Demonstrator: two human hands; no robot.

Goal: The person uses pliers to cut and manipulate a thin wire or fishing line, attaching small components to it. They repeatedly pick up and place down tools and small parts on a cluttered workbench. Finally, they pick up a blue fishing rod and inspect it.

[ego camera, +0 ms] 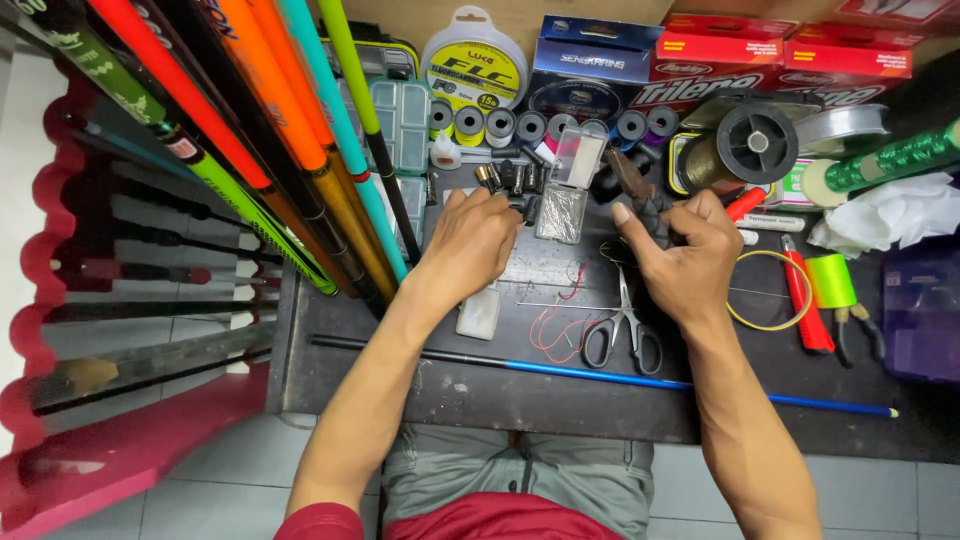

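Right hand (678, 250) is closed around a small dark fitting (652, 222), above the scissors (622, 330) near surface (470, 385) centre. Likely light, rigid, smooth, so easy to fumble; pinch its sides with fingertips. Left hand (468, 240), fingers curled narrow, picks among small dark ferrules (512, 180) at 9 o'clock of it. Blue rod (600, 373) lies at 6 o'clock.

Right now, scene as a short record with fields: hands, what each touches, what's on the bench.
left hand: on the bench, fingertips among small dark metal parts
right hand: raised slightly, grip closed on a small dark object; what it is cannot be told
between hands: clear plastic box
below right hand: scissors, red wire
front of bench: blue rod lying across
left: coloured rods leaning in a rack
back: line spools
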